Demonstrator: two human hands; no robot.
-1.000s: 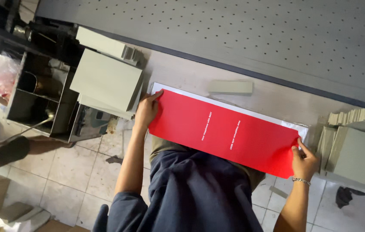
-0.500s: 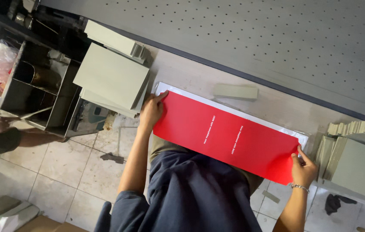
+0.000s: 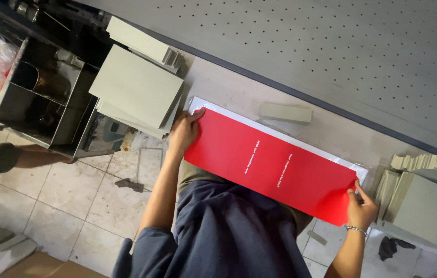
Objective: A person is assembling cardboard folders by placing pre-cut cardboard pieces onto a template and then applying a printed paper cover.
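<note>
At the centre of the frame, a person is holding a long red glossy sheet [image 3: 275,164] with two short lines of white print, lying over a white sheet [image 3: 280,135] on the pale workbench [image 3: 239,87]. The left hand [image 3: 183,133] is pinching its upper-left end, the right hand [image 3: 361,206] its lower-right corner, fingers closed on the edges. Stacks of grey board [image 3: 138,85] are sitting upper left, more grey boards [image 3: 424,193] at right.

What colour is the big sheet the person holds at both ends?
The sheet is bright red with two small lines of white print; the head view shows it.
</note>
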